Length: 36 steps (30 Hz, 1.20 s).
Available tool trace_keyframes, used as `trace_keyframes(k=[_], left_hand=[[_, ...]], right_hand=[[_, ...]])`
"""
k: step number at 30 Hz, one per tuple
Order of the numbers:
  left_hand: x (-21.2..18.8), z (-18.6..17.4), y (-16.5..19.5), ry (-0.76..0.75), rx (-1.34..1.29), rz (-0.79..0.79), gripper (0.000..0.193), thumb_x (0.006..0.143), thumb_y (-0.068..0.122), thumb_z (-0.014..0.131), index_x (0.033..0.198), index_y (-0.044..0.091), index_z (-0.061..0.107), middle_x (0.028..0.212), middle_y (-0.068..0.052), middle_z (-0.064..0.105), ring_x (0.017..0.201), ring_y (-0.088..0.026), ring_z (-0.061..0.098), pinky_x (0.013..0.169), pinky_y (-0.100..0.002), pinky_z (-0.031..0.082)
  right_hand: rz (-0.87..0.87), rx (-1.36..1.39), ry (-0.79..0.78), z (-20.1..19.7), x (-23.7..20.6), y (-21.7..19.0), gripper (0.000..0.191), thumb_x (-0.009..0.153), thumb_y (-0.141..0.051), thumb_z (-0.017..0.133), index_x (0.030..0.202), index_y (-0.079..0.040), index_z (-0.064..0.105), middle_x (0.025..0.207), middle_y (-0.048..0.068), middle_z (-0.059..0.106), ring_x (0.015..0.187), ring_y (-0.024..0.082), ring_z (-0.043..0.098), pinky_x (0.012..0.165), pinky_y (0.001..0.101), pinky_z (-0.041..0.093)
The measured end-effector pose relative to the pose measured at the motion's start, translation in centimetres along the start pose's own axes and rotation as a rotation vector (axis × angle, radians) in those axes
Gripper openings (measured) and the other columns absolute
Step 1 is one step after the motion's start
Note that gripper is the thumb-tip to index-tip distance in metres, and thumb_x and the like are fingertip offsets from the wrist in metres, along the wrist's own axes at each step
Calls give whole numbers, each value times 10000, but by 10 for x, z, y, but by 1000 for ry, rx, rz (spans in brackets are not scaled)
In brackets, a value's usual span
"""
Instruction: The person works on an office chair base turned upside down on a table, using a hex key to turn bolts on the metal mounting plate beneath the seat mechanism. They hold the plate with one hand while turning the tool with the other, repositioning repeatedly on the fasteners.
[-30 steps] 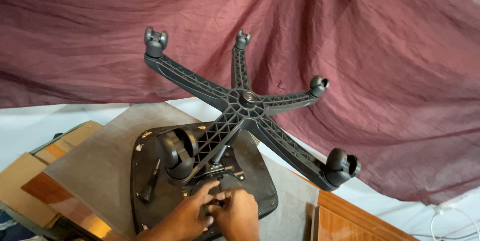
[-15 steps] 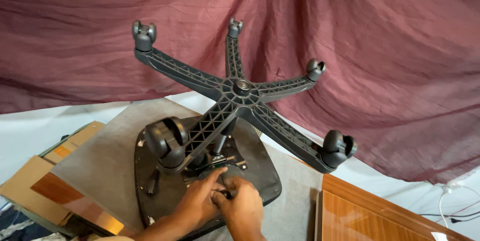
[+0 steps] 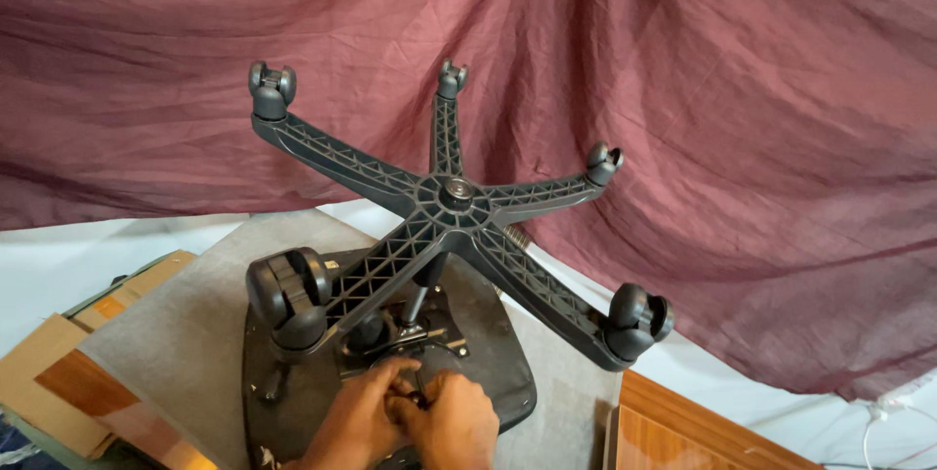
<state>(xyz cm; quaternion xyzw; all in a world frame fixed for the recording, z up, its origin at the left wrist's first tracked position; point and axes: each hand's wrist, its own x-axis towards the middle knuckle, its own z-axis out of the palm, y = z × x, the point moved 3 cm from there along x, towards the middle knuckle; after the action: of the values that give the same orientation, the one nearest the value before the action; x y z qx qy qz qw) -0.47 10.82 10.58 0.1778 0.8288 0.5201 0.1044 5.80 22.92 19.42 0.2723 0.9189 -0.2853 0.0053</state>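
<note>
An office chair lies upside down on a grey mat. Its black five-legged base (image 3: 451, 199) with casters points up, and the black seat underside (image 3: 493, 353) faces me. My left hand (image 3: 356, 416) and my right hand (image 3: 451, 426) meet at the near edge of the metal mechanism plate (image 3: 422, 337) under the gas column. Both hands have their fingers curled around a small dark part there; I cannot make out what it is. The nearest caster (image 3: 288, 294) hangs just above my left hand.
A maroon cloth (image 3: 703, 89) hangs as a backdrop behind the chair. The grey mat (image 3: 166, 343) lies over a white surface. Flat cardboard pieces (image 3: 59, 372) lie at the left, and a wooden panel (image 3: 683, 431) sits at the lower right.
The view has shifted a little, so the chair sits lower and more to the left. My hands stay together at the mechanism plate with small finger movements.
</note>
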Motion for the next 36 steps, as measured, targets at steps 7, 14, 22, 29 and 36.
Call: trace_keyframes(k=[7,14,22,29,36], left_hand=[[6,0,-9,-73,-55,24,1093,668,-54,632,1646,273,269,1094,-106,774,1049,-212,749,962,-327,537],[14,15,-31,-82,-226,24,985,718,32,789,1580,244,362,1104,-89,774,1061,-176,755,937,-319,554],[24,9,-44,-124,-260,-108,685,771,28,780,1424,141,605,980,-103,799,890,-152,762,808,-306,614],[10,-1,-31,-148,-238,187,820,731,-84,665,1506,119,490,1054,-105,820,933,-150,779,846,-282,589],[-4,-11,2,-178,-327,394,689,753,-124,617,1417,45,543,1196,-146,769,1128,-189,711,960,-307,500]], right_hand=[[-436,253,30,8,13,13,329,693,-207,802,1016,-160,754,973,106,774,963,331,736,839,444,569],[-268,92,-111,13,27,17,307,698,-241,830,1005,-228,816,969,65,781,980,282,749,882,407,571],[-186,-49,-139,15,30,14,389,706,-350,871,1021,-160,747,965,101,762,990,285,729,894,418,566],[-458,280,-6,21,11,12,285,715,-69,719,984,-130,792,968,107,793,978,283,752,865,403,579],[-380,230,9,17,6,7,234,739,-147,761,968,-157,809,898,100,794,888,290,777,829,394,599]])
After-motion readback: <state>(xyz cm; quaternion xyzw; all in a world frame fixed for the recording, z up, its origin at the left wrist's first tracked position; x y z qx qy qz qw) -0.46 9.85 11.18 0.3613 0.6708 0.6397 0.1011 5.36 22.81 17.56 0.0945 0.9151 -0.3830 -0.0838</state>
